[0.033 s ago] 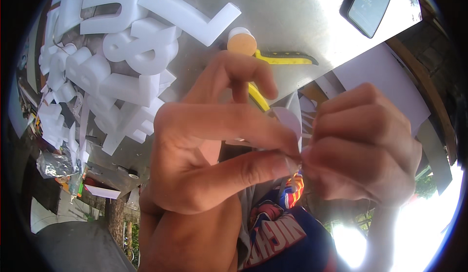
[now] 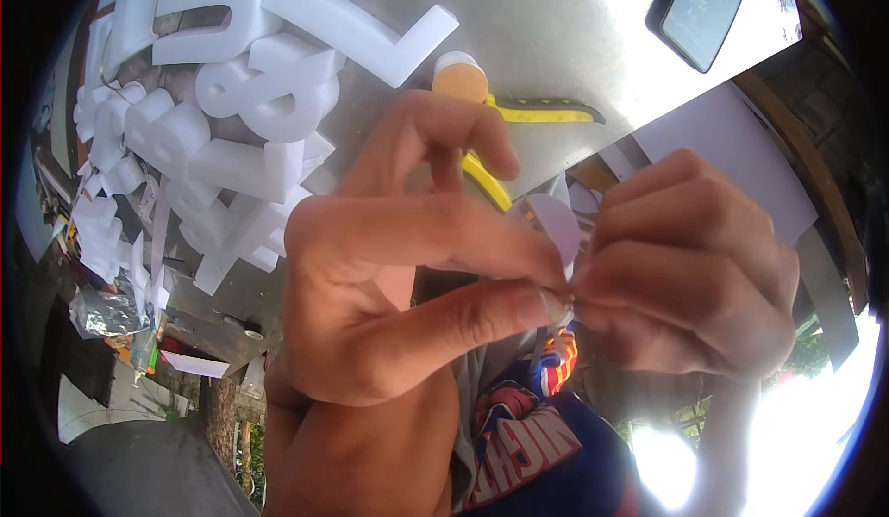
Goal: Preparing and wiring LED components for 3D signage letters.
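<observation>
In front of me the thumb and forefinger of my left hand [image 2: 407, 267] are pinched together, the other fingers curled. My right hand [image 2: 690, 272] is closed with its fingertips against that pinch. Between them shows a bit of a small pale thing [image 2: 564, 311], too covered to name. Past my left hand a tool with yellow and black handles [image 2: 546, 112] lies on the metal table [image 2: 546, 17], partly hidden by my fingers. Beside it stands a short white cylinder [image 2: 460, 80] with a tan face.
Thick white cut-out letters [image 2: 361, 31] are piled across the table's left side. A dark-edged phone [image 2: 702, 12] lies at the far right, near the table's edge. Crumpled foil [image 2: 109, 311] and scraps sit at the lower left. Pale sheets [image 2: 732, 147] lean beyond the right edge.
My right hand has shifted slightly and turned a little at the fingertips. My left hand has moved a touch to the left, its pinch kept. The things on the table are unmoved.
</observation>
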A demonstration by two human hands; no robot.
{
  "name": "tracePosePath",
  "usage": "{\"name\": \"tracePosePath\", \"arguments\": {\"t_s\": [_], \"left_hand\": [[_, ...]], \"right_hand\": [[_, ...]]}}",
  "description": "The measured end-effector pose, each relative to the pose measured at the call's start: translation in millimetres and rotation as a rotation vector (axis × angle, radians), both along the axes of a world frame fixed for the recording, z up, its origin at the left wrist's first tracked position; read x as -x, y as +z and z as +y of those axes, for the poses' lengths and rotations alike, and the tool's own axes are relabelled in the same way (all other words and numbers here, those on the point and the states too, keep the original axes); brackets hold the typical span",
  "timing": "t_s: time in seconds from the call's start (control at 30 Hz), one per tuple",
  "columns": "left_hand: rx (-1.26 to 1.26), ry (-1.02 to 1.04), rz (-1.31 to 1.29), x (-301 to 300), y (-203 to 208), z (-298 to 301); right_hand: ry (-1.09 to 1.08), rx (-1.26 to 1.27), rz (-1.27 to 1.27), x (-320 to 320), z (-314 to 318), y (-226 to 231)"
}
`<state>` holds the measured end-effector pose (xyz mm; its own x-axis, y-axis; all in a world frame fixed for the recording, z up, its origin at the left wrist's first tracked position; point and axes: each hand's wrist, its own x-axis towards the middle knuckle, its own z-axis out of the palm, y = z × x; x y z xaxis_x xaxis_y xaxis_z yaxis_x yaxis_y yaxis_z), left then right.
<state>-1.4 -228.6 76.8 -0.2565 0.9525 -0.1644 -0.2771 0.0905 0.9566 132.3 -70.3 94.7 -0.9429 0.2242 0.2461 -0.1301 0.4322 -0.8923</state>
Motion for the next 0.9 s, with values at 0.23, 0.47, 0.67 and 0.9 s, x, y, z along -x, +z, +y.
{"name": "tracePosePath", "arguments": {"t_s": [0.23, 0.47, 0.67, 0.9], "left_hand": [[-0.007, 0.016, 0.169, 0, 5, 8], [-0.013, 0.046, 0.044, -3, 1, 4], [0.030, -0.038, -0.400, -7, 0, 5], [0.269, -0.020, -0.975, -16, 13, 4]], "right_hand": [[0.002, 0.123, -0.052, -6, 2, -1], [-0.037, -0.126, -0.168, 3, -10, 20], [0.040, -0.091, -0.142, 0, -7, 24], [-0.124, -0.360, -0.161, -13, -26, 32]]}}
